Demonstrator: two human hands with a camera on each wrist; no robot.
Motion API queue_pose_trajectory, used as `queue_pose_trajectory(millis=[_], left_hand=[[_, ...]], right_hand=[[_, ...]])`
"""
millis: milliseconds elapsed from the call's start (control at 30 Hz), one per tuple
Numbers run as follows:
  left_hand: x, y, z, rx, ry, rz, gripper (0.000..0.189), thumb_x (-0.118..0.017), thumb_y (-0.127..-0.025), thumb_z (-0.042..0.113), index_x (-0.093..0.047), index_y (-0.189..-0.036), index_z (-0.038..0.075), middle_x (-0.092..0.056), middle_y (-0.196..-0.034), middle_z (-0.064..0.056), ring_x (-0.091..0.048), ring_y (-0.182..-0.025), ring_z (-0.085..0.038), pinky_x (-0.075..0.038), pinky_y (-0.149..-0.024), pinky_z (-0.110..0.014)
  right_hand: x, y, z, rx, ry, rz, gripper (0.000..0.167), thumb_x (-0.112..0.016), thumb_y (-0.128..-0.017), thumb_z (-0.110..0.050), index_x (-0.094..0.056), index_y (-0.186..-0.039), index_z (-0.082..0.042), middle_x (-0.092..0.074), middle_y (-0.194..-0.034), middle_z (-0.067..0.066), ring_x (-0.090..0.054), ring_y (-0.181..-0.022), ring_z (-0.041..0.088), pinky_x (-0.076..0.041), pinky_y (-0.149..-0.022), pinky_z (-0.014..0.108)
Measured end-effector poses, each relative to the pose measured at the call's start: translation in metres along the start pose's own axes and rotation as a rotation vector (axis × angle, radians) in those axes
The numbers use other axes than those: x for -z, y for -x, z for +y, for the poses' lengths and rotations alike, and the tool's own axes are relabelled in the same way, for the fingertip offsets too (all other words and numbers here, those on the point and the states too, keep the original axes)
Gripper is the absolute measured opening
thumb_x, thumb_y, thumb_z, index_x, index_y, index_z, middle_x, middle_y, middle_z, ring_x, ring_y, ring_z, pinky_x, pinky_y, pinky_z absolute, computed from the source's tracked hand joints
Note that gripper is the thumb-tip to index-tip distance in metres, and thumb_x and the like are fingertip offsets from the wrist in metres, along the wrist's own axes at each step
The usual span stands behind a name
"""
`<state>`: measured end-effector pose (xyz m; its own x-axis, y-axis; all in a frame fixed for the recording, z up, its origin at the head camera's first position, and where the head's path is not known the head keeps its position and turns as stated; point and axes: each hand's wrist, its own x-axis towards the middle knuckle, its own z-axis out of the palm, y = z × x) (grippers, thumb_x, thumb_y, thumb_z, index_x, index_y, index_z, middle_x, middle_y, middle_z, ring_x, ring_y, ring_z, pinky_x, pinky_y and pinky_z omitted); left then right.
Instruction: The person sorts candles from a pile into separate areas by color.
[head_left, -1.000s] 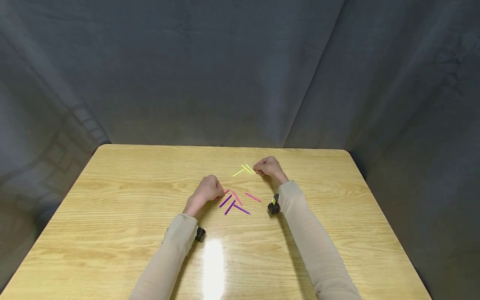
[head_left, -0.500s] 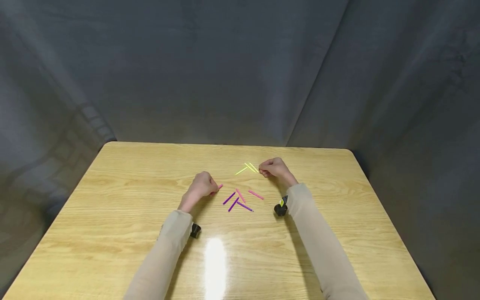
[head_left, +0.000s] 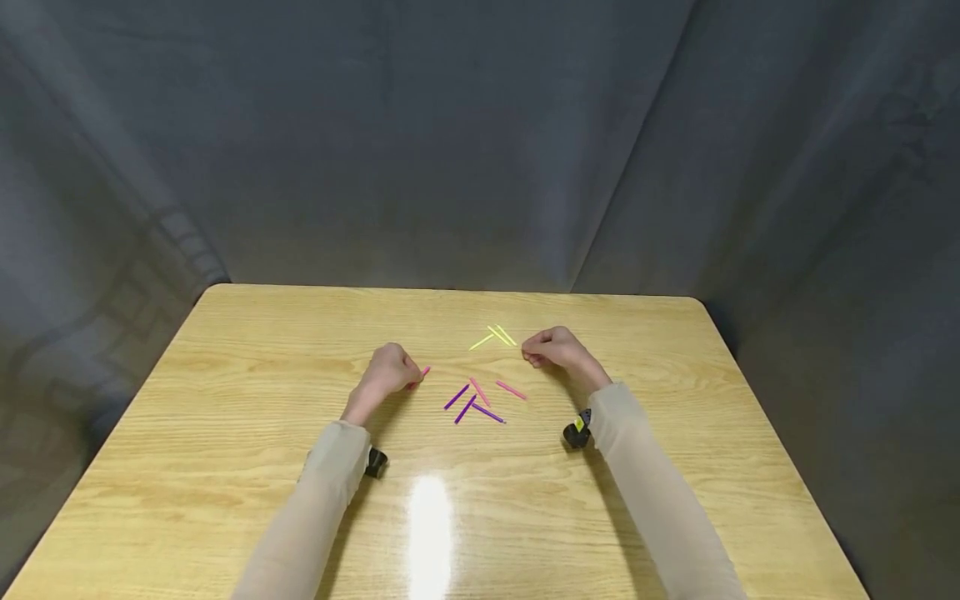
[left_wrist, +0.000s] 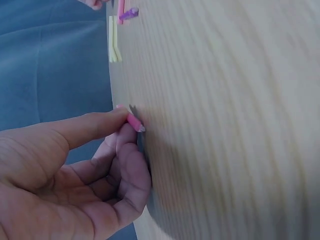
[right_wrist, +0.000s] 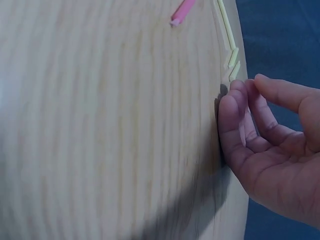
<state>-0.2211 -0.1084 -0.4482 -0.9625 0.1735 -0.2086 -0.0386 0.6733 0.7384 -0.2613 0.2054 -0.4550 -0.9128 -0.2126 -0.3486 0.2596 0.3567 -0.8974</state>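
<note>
In the head view my left hand [head_left: 388, 367] pinches a slim pink stick [head_left: 426, 372] between thumb and fingers, close over the table. The left wrist view shows the held pink stick [left_wrist: 134, 121] slanting out past the thumb, its near end pale. My right hand [head_left: 555, 346] hovers with loosely bent fingers, right of three yellow sticks [head_left: 482, 342]. Nothing shows between the right fingers [right_wrist: 230, 112], whose tips are near the ends of the yellow sticks [right_wrist: 227, 30]. Between the hands lie two pink sticks [head_left: 512, 390] and three purple sticks [head_left: 457, 397].
Everything lies on a light wood-grain table [head_left: 285, 517] with rounded far corners. Dark grey curtains [head_left: 420, 150] hang behind it and at both sides. Each wrist carries a small black camera [head_left: 577, 433].
My left hand has carried the pink stick leftward, away from the purple ones. My right hand has drawn back slightly to the right from the yellow sticks, which stay on the table.
</note>
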Motion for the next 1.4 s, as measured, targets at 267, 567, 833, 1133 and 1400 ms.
queue_pose_trajectory(millis=[267,567,833,1133,1400], left_hand=[[0.009,-0.002,-0.007,0.021,-0.042,0.03,0.021,-0.064,-0.08,0.002,-0.068,-0.06,0.0,-0.061,-0.054,-0.005,-0.031,-0.043,-0.007,-0.025,-0.044,-0.021],[0.008,-0.004,-0.009,0.089,-0.006,0.03,0.023,-0.068,-0.085,0.004,-0.069,-0.062,0.0,-0.064,-0.06,-0.008,-0.034,-0.042,-0.008,-0.026,-0.042,-0.021],[0.005,-0.006,-0.009,0.087,-0.016,0.044,0.022,-0.068,-0.085,0.005,-0.07,-0.063,0.001,-0.066,-0.063,-0.007,-0.039,-0.045,-0.01,-0.031,-0.045,-0.023],[0.002,-0.007,-0.007,0.069,0.002,0.039,0.021,-0.07,-0.086,0.007,-0.072,-0.066,0.001,-0.068,-0.068,-0.006,-0.036,-0.047,-0.009,-0.028,-0.045,-0.022],[0.002,-0.008,-0.007,0.031,-0.02,0.034,0.02,-0.07,-0.084,0.007,-0.07,-0.065,0.0,-0.067,-0.066,-0.007,-0.042,-0.052,-0.011,-0.033,-0.049,-0.023]], right_hand=[[-0.004,0.015,0.0,0.008,0.134,-0.084,0.02,-0.057,-0.095,-0.004,-0.064,-0.103,0.013,-0.067,-0.085,0.014,-0.06,-0.069,0.014,-0.052,-0.065,0.026],[-0.019,0.029,0.002,0.038,0.218,-0.099,0.018,-0.061,-0.094,-0.007,-0.067,-0.098,0.009,-0.065,-0.084,0.012,-0.057,-0.068,0.016,-0.051,-0.064,0.028],[-0.027,0.036,0.003,0.083,0.306,-0.071,0.013,-0.061,-0.091,-0.003,-0.07,-0.089,0.006,-0.064,-0.073,0.008,-0.054,-0.062,0.014,-0.047,-0.058,0.026],[-0.031,0.043,0.003,0.084,0.416,-0.001,0.009,-0.068,-0.086,-0.008,-0.071,-0.08,-0.002,-0.063,-0.069,0.002,-0.047,-0.058,0.01,-0.039,-0.054,0.023],[-0.03,0.047,0.003,0.111,0.491,0.015,0.008,-0.075,-0.081,-0.009,-0.069,-0.078,-0.003,-0.062,-0.07,0.001,-0.047,-0.061,0.012,-0.039,-0.056,0.024]])
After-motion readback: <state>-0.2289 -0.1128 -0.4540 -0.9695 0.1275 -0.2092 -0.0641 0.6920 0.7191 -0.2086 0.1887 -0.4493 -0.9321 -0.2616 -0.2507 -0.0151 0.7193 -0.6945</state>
